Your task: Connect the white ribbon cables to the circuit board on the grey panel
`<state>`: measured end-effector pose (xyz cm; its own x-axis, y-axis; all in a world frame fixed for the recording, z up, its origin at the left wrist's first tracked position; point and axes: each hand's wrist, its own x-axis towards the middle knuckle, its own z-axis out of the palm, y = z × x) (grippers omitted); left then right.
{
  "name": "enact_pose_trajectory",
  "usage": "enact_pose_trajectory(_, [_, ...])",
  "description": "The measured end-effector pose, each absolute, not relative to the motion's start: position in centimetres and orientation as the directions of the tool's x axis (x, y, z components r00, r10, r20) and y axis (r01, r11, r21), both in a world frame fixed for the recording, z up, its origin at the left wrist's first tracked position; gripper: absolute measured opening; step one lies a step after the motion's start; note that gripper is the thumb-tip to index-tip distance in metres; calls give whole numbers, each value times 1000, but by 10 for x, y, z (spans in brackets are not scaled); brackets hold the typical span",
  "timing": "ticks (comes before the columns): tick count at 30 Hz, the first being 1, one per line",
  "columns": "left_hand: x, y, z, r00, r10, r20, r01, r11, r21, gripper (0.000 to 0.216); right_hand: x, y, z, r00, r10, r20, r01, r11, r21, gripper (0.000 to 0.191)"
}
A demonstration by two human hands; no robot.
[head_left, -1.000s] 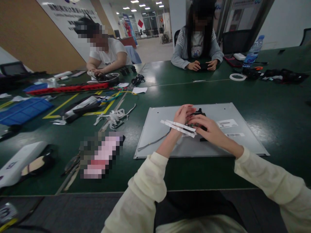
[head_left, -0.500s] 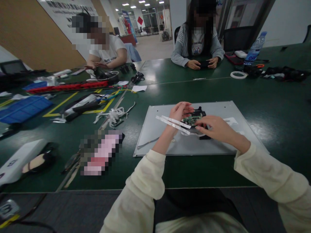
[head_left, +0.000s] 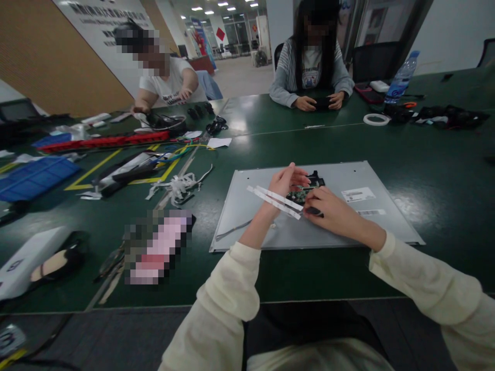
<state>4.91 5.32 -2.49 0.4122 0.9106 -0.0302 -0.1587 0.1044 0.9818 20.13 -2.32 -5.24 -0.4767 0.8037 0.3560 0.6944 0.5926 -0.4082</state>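
Our right hand has just bunched its fingers over the small green circuit board's near-right edge, on the flat silver-grey panel; we cannot tell its grip. Work likely centres there. Beyond, our left hand curves loosely open.

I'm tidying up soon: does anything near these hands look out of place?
Two white strips lie across the wrist of the left hand, an odd spot; whether stuck, I can't tell. Left of the grey panel, a messy tangle of white strips litters the table.
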Motion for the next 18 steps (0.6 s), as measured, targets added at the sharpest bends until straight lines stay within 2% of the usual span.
enact_pose_trajectory(4, [45, 53, -19, 472, 881, -22, -114, 86, 990, 46, 209, -21, -44, -409, 821, 397, 667, 566, -484, 8])
enact_pose_trajectory(8, [42, 51, -18, 473, 881, 0, -25, 14, 1000, 43, 220, -21, -34, -290, 897, 334, 623, 441, -646, 8])
enact_pose_trajectory(13, [42, 45, -17, 532, 840, -108, 203, -3, 979, 41, 232, -19, -27, -204, 966, 161, 458, 239, -856, 18])
enact_pose_trajectory(15, [42, 43, -18, 581, 801, -147, 271, -21, 962, 38, 238, -17, -27, -222, 974, 50, 409, 140, -902, 23])
enact_pose_trajectory(18, [43, 41, -23, 643, 746, -175, 335, -69, 940, 22, 248, -14, -29, -286, 948, -142, 402, -16, -916, 26])
